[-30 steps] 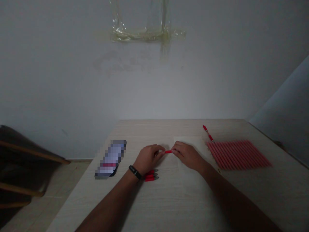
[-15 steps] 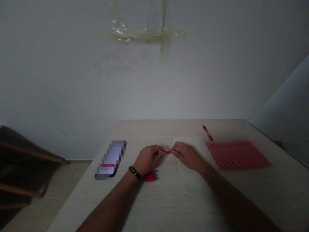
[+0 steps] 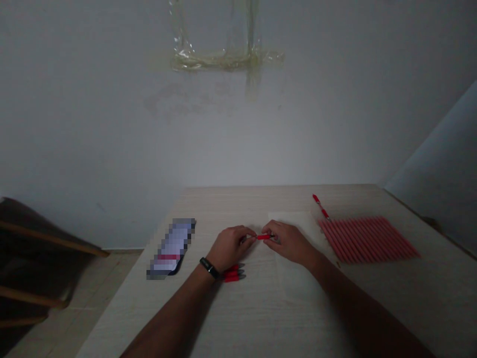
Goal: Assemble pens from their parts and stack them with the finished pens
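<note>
A red pen [image 3: 263,237] is held level between both hands over the middle of the table. My left hand [image 3: 233,244], with a black band on its wrist, pinches the pen's left end. The fingers of my right hand [image 3: 286,240] are closed around its right end, where a dark tip shows between thumb and forefinger. Just below my left hand lie several red pens [image 3: 233,276] with grey tips pointing right, partly hidden by the wrist. Beneath my right hand is a pale sheet [image 3: 294,278].
At the right, a row of thin red sticks [image 3: 368,239] lies side by side. One red pen-like piece [image 3: 321,206] rests behind their left end. A phone [image 3: 173,248] with a blurred screen is at the left of the table [image 3: 253,318]. Behind stands a wall [image 3: 316,139].
My right hand's fingers have slid right along the pen, so more of its red barrel and its dark tip now show. My left hand stays nearly in place.
</note>
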`<action>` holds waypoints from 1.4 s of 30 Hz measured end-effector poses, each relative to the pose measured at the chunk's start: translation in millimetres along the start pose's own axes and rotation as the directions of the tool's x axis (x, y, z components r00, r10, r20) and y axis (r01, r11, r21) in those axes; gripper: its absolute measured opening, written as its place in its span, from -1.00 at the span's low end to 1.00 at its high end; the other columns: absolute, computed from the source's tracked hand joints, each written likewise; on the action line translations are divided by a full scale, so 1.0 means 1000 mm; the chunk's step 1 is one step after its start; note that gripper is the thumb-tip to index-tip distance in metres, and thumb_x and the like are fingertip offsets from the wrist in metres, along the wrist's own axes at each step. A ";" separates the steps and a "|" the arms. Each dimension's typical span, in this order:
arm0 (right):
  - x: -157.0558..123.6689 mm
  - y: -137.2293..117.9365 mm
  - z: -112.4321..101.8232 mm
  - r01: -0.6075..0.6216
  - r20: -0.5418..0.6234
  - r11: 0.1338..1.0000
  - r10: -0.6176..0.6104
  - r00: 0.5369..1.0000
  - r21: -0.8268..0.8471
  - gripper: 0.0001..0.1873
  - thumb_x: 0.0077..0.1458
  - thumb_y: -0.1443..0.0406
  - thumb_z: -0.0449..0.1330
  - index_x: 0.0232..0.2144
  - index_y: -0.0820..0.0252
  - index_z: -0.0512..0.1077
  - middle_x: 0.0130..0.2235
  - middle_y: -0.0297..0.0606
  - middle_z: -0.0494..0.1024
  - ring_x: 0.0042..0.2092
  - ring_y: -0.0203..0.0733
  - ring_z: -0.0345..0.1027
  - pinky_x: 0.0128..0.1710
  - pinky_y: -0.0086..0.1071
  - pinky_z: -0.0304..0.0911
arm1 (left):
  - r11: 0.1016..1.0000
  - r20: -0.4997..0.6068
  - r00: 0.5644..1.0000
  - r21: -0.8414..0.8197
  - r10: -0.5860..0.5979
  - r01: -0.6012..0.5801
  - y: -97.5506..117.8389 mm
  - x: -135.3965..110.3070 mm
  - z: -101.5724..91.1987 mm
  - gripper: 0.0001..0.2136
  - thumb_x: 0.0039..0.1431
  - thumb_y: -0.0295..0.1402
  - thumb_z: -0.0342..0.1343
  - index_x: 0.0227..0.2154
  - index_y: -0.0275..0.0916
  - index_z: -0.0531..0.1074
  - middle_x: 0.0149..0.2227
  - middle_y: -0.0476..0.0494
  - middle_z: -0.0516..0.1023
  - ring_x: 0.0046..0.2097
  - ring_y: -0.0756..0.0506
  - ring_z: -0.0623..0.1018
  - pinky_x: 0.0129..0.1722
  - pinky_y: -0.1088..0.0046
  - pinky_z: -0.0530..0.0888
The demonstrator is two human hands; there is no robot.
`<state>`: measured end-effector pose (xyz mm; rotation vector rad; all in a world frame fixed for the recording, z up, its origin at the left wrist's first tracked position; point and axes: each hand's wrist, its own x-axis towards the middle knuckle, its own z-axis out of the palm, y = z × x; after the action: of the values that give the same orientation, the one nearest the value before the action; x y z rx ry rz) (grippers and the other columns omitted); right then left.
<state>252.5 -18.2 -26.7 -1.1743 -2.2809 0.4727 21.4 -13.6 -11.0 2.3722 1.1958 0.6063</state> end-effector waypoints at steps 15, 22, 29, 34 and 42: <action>0.003 0.004 -0.002 0.047 -0.030 0.993 -0.050 0.998 -0.107 -0.93 0.13 0.41 0.24 -0.31 0.17 0.47 -0.28 -0.29 0.52 -0.21 -0.19 0.37 -0.16 -0.34 0.19 | 1.000 -0.041 0.999 -0.005 -0.026 0.026 -0.009 0.000 0.005 -0.85 0.20 -0.37 0.14 -0.19 -0.18 0.54 -0.29 -0.10 0.55 -0.29 -0.06 0.49 -0.28 0.47 0.36; 0.001 0.006 -0.007 0.023 -0.013 0.994 -0.025 1.000 -0.105 -0.88 0.14 0.40 0.23 -0.24 0.16 0.50 -0.25 -0.28 0.55 -0.20 -0.19 0.38 -0.15 -0.34 0.19 | 1.000 -0.081 0.997 -0.016 -0.009 0.007 -0.008 -0.001 0.001 -0.86 0.24 -0.36 0.14 -0.18 -0.17 0.55 -0.26 -0.10 0.50 -0.26 -0.06 0.48 -0.23 0.45 0.38; -0.001 0.007 -0.002 0.065 0.056 0.995 -0.060 0.997 -0.081 -0.65 0.13 0.41 0.22 -0.03 0.09 0.51 -0.12 -0.25 0.58 -0.08 -0.13 0.41 -0.02 -0.27 0.22 | 0.993 -0.066 0.998 -0.112 0.022 -0.029 -0.007 0.000 0.005 -0.88 0.17 -0.49 0.13 -0.24 -0.21 0.49 -0.17 -0.13 0.45 -0.18 -0.06 0.48 -0.15 0.43 0.43; -0.002 0.002 -0.003 0.088 0.146 0.994 -0.078 0.986 -0.064 -0.51 0.12 0.45 0.18 0.07 -0.05 0.47 -0.12 -0.28 0.57 -0.07 -0.14 0.41 -0.03 -0.31 0.25 | 0.992 -0.050 0.998 -0.118 0.031 -0.036 -0.005 0.001 0.008 -0.84 0.14 -0.54 0.11 -0.24 -0.20 0.48 -0.16 -0.12 0.44 -0.16 -0.07 0.48 -0.12 0.40 0.45; -0.002 0.007 -0.004 0.071 0.122 0.996 -0.063 0.991 -0.060 -0.60 0.08 0.46 0.18 -0.06 0.03 0.52 -0.12 -0.29 0.59 -0.08 -0.15 0.43 -0.05 -0.33 0.27 | 0.998 -0.054 0.999 -0.063 -0.001 -0.002 -0.009 0.000 0.008 -0.87 0.17 -0.46 0.13 -0.22 -0.20 0.49 -0.17 -0.15 0.48 -0.17 -0.09 0.49 -0.16 0.41 0.44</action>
<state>260.0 -16.2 -27.9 -1.1235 -2.4467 0.4585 20.4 -10.0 -22.3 2.3171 1.1813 0.7023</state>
